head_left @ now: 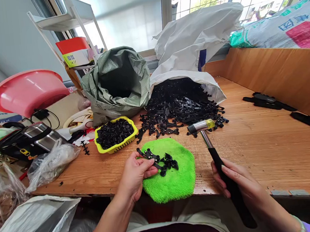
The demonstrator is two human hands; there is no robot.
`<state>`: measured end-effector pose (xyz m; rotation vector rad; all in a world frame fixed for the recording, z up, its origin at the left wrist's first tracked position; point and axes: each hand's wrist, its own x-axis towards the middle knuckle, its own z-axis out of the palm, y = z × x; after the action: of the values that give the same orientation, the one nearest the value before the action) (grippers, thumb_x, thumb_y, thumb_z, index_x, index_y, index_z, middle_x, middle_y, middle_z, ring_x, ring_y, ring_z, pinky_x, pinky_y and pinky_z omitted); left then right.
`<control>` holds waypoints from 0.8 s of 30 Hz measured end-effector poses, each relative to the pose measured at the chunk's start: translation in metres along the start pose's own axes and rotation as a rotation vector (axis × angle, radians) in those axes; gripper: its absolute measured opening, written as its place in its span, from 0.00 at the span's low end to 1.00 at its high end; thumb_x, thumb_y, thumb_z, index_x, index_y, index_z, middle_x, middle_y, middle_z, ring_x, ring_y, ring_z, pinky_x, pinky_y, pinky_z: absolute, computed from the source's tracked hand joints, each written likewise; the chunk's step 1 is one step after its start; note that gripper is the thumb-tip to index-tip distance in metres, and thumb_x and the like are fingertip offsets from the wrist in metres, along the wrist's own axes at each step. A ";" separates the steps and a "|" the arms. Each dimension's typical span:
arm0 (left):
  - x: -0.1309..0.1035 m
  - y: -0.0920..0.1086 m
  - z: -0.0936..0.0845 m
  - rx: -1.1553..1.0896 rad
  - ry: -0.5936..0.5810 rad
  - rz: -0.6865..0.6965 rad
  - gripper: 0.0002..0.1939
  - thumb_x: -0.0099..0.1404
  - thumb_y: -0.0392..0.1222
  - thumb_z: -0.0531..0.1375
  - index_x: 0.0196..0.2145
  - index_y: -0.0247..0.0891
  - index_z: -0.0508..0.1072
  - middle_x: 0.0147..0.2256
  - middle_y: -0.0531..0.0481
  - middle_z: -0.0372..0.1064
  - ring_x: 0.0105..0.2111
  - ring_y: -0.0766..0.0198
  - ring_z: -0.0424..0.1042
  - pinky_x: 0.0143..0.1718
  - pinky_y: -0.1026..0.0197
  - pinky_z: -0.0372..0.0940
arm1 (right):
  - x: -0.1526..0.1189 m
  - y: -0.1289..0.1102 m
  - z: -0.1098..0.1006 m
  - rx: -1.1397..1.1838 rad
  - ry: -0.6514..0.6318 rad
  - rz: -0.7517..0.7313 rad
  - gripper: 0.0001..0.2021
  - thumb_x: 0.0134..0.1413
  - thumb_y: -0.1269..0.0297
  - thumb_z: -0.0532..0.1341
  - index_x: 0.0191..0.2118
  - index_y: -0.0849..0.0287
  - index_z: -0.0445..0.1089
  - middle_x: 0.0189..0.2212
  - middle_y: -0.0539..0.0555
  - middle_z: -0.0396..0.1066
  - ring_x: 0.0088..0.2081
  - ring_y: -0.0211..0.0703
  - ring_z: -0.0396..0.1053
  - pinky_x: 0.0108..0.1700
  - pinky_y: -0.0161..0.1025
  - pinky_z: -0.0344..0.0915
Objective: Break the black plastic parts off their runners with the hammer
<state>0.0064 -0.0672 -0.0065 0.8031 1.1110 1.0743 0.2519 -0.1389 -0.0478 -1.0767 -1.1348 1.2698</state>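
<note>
My left hand [138, 169] pinches several small black plastic links [151, 156] over the left part of a fuzzy green cloth [178, 183]. Beside its fingertips, a little pile of round-headed black pieces [169, 162] lies on the cloth. In my right hand [236, 177] is a mallet [204, 125], gripped by its black handle. Its head has one dark end and one yellow see-through end, and is raised to the right of the cloth. Just left of the cloth's far edge stands a yellow basket [130, 140] full of round black pieces.
Black plastic parts [181, 105] spill from a white sack [215, 89] behind the cloth. An open grey-green woven sack [92, 78] stands at the back. Clear plastic bags [51, 160] and a pink basin [27, 92] crowd the left. Dark strips [266, 100] lie near the wooden board at right.
</note>
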 end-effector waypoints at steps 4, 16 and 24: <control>-0.001 -0.001 0.000 0.033 0.004 0.007 0.20 0.44 0.33 0.67 0.28 0.36 0.58 0.17 0.60 0.64 0.17 0.74 0.66 0.20 0.72 0.67 | 0.000 0.000 0.000 -0.052 0.008 -0.011 0.14 0.57 0.53 0.53 0.33 0.59 0.66 0.18 0.47 0.59 0.17 0.35 0.58 0.18 0.34 0.53; -0.005 -0.009 0.003 0.086 0.066 0.130 0.22 0.44 0.38 0.66 0.31 0.38 0.57 0.17 0.62 0.63 0.15 0.72 0.66 0.17 0.71 0.65 | -0.024 -0.035 0.014 -1.196 -0.186 -0.427 0.16 0.63 0.57 0.44 0.38 0.54 0.67 0.21 0.52 0.70 0.22 0.47 0.69 0.23 0.39 0.60; -0.004 -0.010 0.003 0.100 0.064 0.130 0.20 0.44 0.38 0.64 0.30 0.38 0.56 0.15 0.64 0.61 0.15 0.71 0.66 0.17 0.69 0.66 | -0.017 -0.051 0.018 -1.320 -0.195 -0.538 0.16 0.64 0.59 0.40 0.39 0.54 0.64 0.17 0.50 0.69 0.18 0.45 0.67 0.19 0.38 0.56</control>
<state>0.0117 -0.0737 -0.0133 0.9360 1.1870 1.1670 0.2410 -0.1575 0.0048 -1.3788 -2.3244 0.0608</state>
